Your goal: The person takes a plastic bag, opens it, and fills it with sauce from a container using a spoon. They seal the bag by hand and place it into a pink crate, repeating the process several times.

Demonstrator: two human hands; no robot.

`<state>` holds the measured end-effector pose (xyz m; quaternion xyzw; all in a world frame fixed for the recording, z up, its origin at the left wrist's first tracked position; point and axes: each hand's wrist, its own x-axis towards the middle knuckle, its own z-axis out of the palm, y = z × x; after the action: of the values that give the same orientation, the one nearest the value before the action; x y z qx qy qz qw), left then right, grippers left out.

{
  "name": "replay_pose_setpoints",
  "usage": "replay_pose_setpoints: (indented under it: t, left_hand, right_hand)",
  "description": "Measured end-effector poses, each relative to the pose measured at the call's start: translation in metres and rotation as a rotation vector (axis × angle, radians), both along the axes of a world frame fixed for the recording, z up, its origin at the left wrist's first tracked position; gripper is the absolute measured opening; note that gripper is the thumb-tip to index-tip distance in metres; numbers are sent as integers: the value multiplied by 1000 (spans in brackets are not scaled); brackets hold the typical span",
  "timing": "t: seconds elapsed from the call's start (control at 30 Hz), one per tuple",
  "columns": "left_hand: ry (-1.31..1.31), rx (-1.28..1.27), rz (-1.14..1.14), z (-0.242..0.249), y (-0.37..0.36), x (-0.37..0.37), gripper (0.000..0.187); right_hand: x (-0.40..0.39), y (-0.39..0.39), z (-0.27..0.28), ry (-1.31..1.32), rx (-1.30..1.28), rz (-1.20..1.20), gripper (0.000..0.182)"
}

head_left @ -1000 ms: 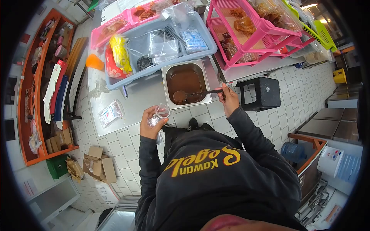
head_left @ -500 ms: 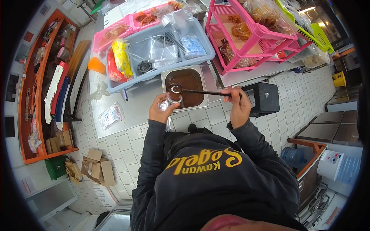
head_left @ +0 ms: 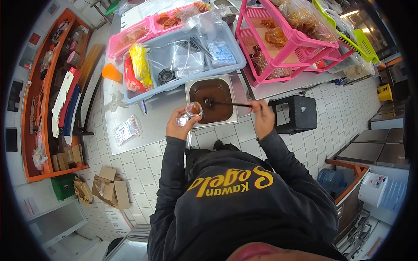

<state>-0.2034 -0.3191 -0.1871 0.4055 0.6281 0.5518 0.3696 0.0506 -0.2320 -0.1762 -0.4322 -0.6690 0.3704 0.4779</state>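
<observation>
My left hand (head_left: 178, 125) is closed around a small clear plastic cup (head_left: 194, 114), held at the left edge of a steel pan (head_left: 235, 98). Something brown shows inside the cup's mouth. Dark brown sauce (head_left: 220, 89) fills part of the pan. Between the fingers of my right hand (head_left: 263, 119), to the right of the pan, is the handle of a dark ladle (head_left: 235, 104). The ladle's bowl is down in the sauce and mostly hidden by it.
A blue-grey tray (head_left: 174, 85) with bags and packets sits behind the pan. Pink tiered baskets (head_left: 272, 69) stand at right, above a black stool (head_left: 300, 114). A clear packet (head_left: 127, 129) and an orange cup (head_left: 112, 72) lie on the steel table (head_left: 152, 135).
The ladle's bowl has moved right and down, from above the cup into the sauce in the pan. My left hand stays nearly in place with the cup.
</observation>
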Motion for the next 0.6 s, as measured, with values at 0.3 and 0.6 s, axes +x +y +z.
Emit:
replay_pose_setpoints:
  t: [0.3, 0.6]
  left_hand:
    - [16, -5, 28, -4, -18, -11, 48]
    - [46, -14, -27, -2, -1, 6, 49]
  right_hand:
    - [-2, 0, -36, 176, -419, -21, 35]
    - [-2, -16, 35, 382, -258, -85, 36]
